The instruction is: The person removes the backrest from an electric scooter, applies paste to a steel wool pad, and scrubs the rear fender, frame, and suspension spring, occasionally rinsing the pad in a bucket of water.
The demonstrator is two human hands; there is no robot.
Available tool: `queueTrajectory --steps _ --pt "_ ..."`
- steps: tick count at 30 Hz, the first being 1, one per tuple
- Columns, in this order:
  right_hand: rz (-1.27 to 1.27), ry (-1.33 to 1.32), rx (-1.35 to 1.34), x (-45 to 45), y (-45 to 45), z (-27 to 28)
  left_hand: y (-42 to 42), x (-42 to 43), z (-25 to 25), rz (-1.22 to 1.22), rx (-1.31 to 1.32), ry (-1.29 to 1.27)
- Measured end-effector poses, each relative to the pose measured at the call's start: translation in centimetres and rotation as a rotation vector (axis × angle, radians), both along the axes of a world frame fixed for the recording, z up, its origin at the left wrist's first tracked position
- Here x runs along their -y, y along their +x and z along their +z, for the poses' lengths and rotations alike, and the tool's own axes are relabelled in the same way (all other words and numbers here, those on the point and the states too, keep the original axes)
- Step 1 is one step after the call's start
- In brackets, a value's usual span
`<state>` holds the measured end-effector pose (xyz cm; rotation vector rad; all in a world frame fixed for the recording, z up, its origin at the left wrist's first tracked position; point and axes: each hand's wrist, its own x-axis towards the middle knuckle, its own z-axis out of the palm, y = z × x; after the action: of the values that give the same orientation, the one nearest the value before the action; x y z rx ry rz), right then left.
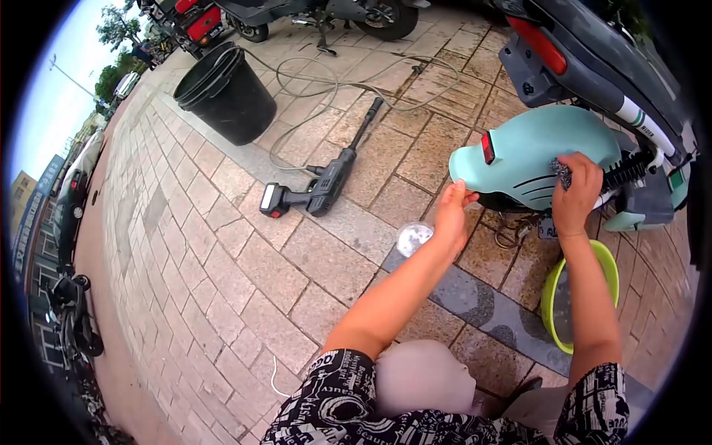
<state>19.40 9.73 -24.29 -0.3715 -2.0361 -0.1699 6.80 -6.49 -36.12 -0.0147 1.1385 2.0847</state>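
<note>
A mint-green rear fender [549, 144] of a scooter covers its wheel on the right, with a small red reflector [487, 147] near its tip. My left hand [452, 211] pinches the lower tip of this fender between thumb and fingers. Against its side, my right hand [577, 189] presses a dark grey, speckled scrubbing pad [562, 173], partly hidden by the fingers. A black coil spring [627, 172] sits just right of that hand. Below the fender stands a lime-green bucket [611, 276], partly behind my right forearm.
A cordless pressure washer gun [330, 182] lies on the paving, its hose [334, 83] looping behind it. Beyond is a black bucket [241, 107]. A small clear tub [414, 239] stands near my left forearm. Other scooters [319, 15] are parked at the back.
</note>
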Motion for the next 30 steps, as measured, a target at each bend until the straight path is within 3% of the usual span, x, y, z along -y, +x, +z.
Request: queueTrajectory --steps 4,6,10,12,16,19,22,24,26,28,30 --pt "0.331 0.323 0.404 2.3 -1.3 -5.2 -1.1 0.0 -0.3 -0.007 -0.059 -0.056" --pt "0.405 0.206 0.433 1.4 -0.7 -4.5 -0.9 0.0 -0.2 -0.03 -0.035 -0.096" --pt "0.104 -0.035 0.017 0.3 0.5 1.4 -0.2 -0.3 -0.3 -0.022 -0.001 -0.128" --pt "0.085 0.008 -0.007 0.3 -0.1 -1.6 0.0 -0.6 0.7 -0.012 0.008 -0.144" --pt "0.318 0.148 0.395 1.8 -0.8 -5.6 -0.4 -0.6 0.0 0.008 0.002 -0.119" --pt "0.358 0.075 0.26 0.6 0.3 -2.3 0.0 -0.5 -0.5 0.011 -0.014 -0.092" --pt "0.057 -0.042 0.016 0.6 0.3 1.2 -0.1 -0.5 -0.7 -0.005 0.004 -0.05" --pt "0.157 0.052 0.092 0.7 -0.2 -3.0 -0.2 -0.6 0.1 0.011 0.026 -0.08" --pt "0.266 0.227 0.366 1.7 -0.3 -6.9 -0.1 -0.3 0.6 0.022 0.058 -0.119" --pt "0.322 0.211 0.475 1.4 0.2 -7.5 0.0 -0.3 0.7 0.035 0.034 -0.137" --pt "0.356 0.176 0.4 0.8 1.0 -5.4 -0.2 -0.1 0.0 0.015 0.006 -0.131"
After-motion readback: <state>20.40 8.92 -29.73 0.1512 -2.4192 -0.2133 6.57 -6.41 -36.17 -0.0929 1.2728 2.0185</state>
